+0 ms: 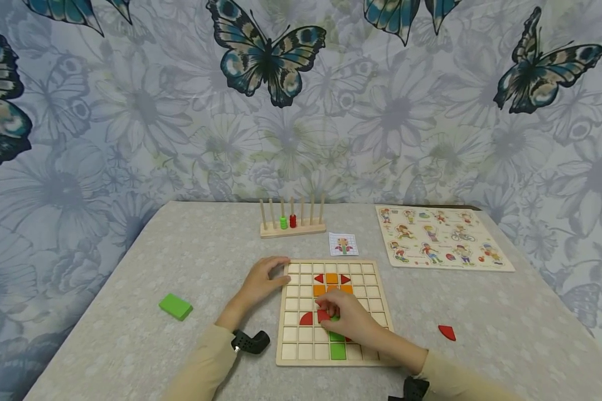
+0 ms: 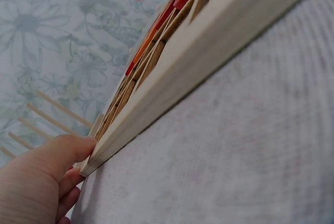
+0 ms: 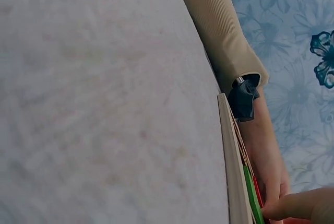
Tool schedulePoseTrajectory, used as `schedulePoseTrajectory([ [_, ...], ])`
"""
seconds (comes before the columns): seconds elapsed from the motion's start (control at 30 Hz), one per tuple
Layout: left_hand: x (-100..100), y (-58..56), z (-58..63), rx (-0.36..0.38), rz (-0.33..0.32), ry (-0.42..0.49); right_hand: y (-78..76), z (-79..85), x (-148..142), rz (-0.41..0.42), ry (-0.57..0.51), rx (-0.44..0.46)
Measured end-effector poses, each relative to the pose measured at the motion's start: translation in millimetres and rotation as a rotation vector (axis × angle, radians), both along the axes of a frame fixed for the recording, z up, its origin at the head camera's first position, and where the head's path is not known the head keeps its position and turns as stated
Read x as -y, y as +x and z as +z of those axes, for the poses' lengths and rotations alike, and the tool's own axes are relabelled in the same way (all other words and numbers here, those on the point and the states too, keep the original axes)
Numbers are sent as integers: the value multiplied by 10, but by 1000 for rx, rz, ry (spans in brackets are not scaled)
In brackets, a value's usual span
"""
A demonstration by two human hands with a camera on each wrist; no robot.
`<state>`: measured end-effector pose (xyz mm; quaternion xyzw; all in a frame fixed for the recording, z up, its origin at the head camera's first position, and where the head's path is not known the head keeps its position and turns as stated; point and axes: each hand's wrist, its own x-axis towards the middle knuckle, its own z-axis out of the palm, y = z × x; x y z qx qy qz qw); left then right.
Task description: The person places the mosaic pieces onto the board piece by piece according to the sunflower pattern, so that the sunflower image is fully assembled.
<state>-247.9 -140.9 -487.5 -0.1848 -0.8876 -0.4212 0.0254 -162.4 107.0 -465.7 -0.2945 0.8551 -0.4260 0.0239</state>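
A wooden grid board (image 1: 291,305) lies in front of me, with orange tiles (image 1: 332,278), small red triangles (image 1: 319,278) and green tiles (image 1: 338,351) set in its squares. My left hand (image 1: 261,281) grips its far left corner; the left wrist view shows the thumb on the edge and the other fingers at the side. Over the lower middle of the board, my right hand (image 1: 351,317) pinches a red piece (image 1: 323,316) between thumb and fingers, partly hidden by them. Just left of it, a red quarter-circle piece (image 1: 306,319) sits in a square.
A peg stand (image 1: 293,229) with green and red rings is behind the board, beside a small pattern card (image 1: 343,244). A picture puzzle board (image 1: 438,239) lies at the back right. One red piece (image 1: 447,332) is at right, a green block (image 1: 175,307) at left.
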Motion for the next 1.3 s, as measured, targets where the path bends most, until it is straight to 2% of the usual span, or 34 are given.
schedulePoseTrajectory([
  [0.27, -12, 20, 10, 0, 7, 1, 31, 26, 55, -4, 11, 42],
  [0.5, -12, -11, 8, -9, 11, 8, -4, 27, 70, 3, 36, 3],
  [0.63, -4, -14, -8, -19, 7, 12, 19, 34, -35, -17, -1, -11],
  [0.77, 4, 8, -11, -18, 2, 17, 81, 41, -279, -68, -45, -61],
  [0.87, -8, 9, -5, -17, 4, 20, 129, 43, -544, -128, -45, -131],
  [0.97, -24, 0, 8, -21, 5, 25, 188, 48, -839, -220, -13, -220],
  [1.03, -27, 0, 14, -25, 7, 27, 237, 55, -1044, -292, 44, -257],
  [1.13, -22, 10, 3, -35, 13, 24, 325, 52, -1348, -391, 144, -229],
  [1.23, -15, 13, -30, -46, 16, 17, 432, 28, -1623, -468, 242, -109],
  [1.3, -14, 18, -45, -48, 16, 23, 498, -9, -1770, -494, 263, -56],
])
